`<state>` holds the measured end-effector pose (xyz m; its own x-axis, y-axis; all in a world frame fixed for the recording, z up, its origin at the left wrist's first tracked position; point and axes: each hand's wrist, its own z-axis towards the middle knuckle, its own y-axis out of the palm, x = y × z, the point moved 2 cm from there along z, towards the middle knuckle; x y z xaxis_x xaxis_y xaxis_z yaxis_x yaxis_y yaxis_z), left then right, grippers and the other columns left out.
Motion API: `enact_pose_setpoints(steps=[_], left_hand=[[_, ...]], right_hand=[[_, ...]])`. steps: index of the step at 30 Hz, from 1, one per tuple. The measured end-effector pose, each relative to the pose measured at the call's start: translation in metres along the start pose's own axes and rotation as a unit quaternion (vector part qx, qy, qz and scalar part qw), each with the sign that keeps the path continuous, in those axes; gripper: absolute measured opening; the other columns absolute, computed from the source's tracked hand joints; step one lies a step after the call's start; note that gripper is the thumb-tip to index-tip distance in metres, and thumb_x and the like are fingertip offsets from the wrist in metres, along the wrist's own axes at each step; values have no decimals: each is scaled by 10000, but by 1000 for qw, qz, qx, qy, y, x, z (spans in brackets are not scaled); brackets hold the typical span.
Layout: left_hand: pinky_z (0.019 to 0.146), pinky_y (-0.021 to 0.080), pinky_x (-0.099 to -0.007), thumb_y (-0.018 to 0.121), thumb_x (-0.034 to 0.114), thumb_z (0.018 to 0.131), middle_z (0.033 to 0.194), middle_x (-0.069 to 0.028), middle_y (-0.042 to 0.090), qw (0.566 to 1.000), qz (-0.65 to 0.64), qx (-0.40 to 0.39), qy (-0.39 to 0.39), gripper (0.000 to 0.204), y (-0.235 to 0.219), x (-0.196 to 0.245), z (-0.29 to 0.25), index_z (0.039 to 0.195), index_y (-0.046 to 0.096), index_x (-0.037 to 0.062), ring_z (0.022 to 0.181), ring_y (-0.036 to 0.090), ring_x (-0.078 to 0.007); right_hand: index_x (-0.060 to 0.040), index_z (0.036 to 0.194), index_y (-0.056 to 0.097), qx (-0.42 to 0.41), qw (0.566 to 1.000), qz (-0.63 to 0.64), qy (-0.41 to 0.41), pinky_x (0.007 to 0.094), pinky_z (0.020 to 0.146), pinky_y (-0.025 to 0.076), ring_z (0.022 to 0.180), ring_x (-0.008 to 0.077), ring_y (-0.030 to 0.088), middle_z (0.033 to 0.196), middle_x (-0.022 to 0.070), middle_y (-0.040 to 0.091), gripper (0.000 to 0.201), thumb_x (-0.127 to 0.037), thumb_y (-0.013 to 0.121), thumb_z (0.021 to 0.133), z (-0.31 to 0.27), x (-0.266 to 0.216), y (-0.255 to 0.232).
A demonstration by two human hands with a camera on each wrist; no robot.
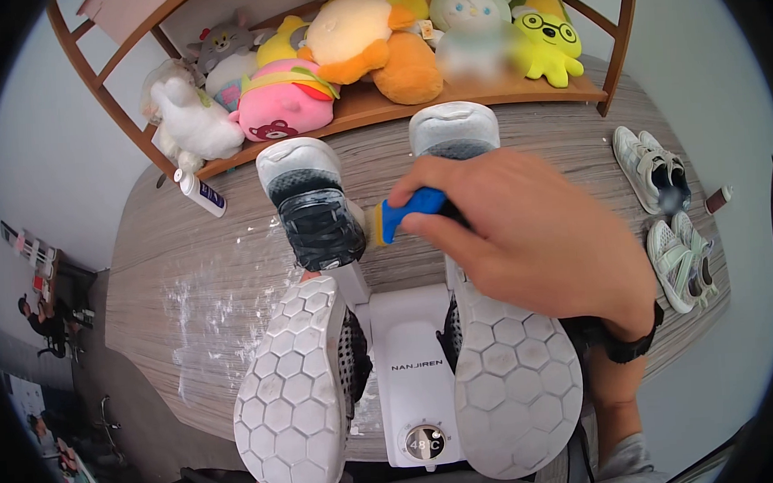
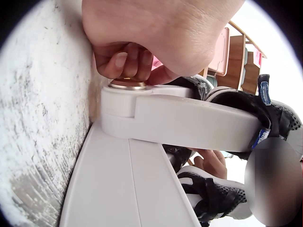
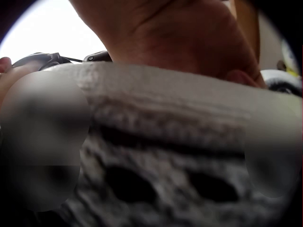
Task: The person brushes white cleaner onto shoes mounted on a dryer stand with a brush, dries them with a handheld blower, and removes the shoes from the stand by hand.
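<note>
In my right hand (image 1: 534, 225) I grip a brush (image 1: 411, 210) with a blue handle and pale bristles. Its bristles are right at the side of the far left sneaker (image 1: 319, 210), black with a white toe. My left hand (image 2: 147, 42) is mostly hidden in the head view. Its fingers curl over the round copper-coloured cap (image 2: 128, 84) on a joint of the white shoe dryer (image 1: 414, 345). The dryer's display reads 48°C. Two near sneakers show white honeycomb soles, the left sole (image 1: 285, 395) and right sole (image 1: 518, 383). Another sneaker (image 1: 455, 129) lies partly behind my right hand.
White residue (image 1: 203, 330) streaks the wood-grain table. A white bottle (image 1: 200, 194) stands at left. Two pairs of light shoes (image 1: 671, 257) and a small brown bottle (image 1: 718, 198) lie at right. Plush toys (image 1: 287, 98) fill the wooden shelf (image 1: 475, 101) behind.
</note>
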<state>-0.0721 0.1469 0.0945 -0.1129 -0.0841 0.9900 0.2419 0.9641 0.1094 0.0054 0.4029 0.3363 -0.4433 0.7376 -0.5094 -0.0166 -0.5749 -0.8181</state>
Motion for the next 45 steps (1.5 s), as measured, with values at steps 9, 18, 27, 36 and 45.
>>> enact_pose_setpoints(steps=[9, 18, 27, 36, 45], left_hand=[[663, 512, -226, 553, 168, 1022, 859, -1, 651, 1000, 6, -3, 2, 146, -1, 8, -3, 925, 542, 59, 747, 592, -52], [659, 509, -224, 555, 166, 1020, 853, 1, 648, 1000, -5, 1, 4, 142, 0, 9, -10, 927, 543, 60, 744, 589, -50], [656, 507, -222, 557, 164, 1019, 847, 3, 645, 999, -29, 20, -5, 138, 1, -6, -27, 929, 544, 61, 741, 587, -48], [653, 504, -220, 560, 163, 1018, 841, 5, 642, 999, -39, 14, -5, 134, 9, -5, -30, 931, 545, 62, 738, 585, -46], [650, 501, -217, 562, 161, 1017, 835, 7, 639, 999, -48, 10, -6, 130, 14, -4, -31, 933, 546, 63, 735, 583, -45]], right_hand=[[-20, 1110, 643, 86, 992, 91, -1, 304, 532, 409, 548, 153, 551, 791, 74, 655, 179, -124, 633, 965, -2, -16, -15], [-7, 1138, 656, 130, 977, 165, -23, 170, 516, 374, 646, 7, 546, 929, 50, 705, 177, -82, 600, 988, -6, -21, -27], [79, 1133, 637, 267, 940, 206, -44, 173, 458, 403, 943, 196, 721, 1107, 170, 683, 252, -110, 530, 1006, -14, -47, -23], [-15, 1051, 694, 69, 995, 78, -7, 216, 531, 416, 721, 115, 677, 904, 80, 720, 157, -96, 648, 924, -16, -29, -29], [13, 1094, 680, 144, 969, 201, -29, 231, 576, 504, 830, 159, 709, 999, 122, 705, 193, -113, 623, 959, -5, -21, -13]])
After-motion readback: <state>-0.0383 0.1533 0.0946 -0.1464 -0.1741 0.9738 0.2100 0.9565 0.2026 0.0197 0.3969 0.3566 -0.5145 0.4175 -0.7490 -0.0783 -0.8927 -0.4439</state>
